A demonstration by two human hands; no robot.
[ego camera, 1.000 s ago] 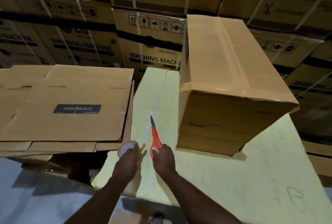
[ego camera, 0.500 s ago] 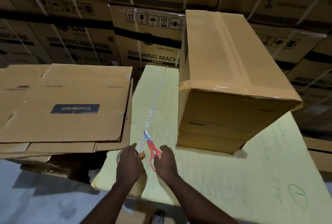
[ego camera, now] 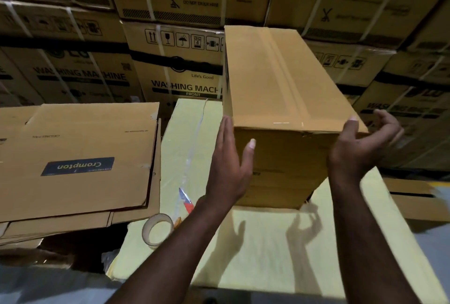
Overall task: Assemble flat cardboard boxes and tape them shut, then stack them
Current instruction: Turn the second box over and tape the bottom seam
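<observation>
Away from the tape (ego camera: 157, 229) and scissors (ego camera: 186, 200), which now lie at the near left of the yellow surface (ego camera: 267, 255), the left hand (ego camera: 229, 164) and right hand (ego camera: 360, 147) have come up to the box (ego camera: 275, 79). It stands on the surface, top seam taped. The hands are apart: the left lies flat on the left side, thumb on the front face; the right has its thumb on the near right top corner, fingers loosely bent beyond it, gripping nothing. To lift well, I think both palms should press opposite sides evenly, the right lower down, without pulling the tape end, and carry it clear of the flat boxes (ego camera: 80, 147).
</observation>
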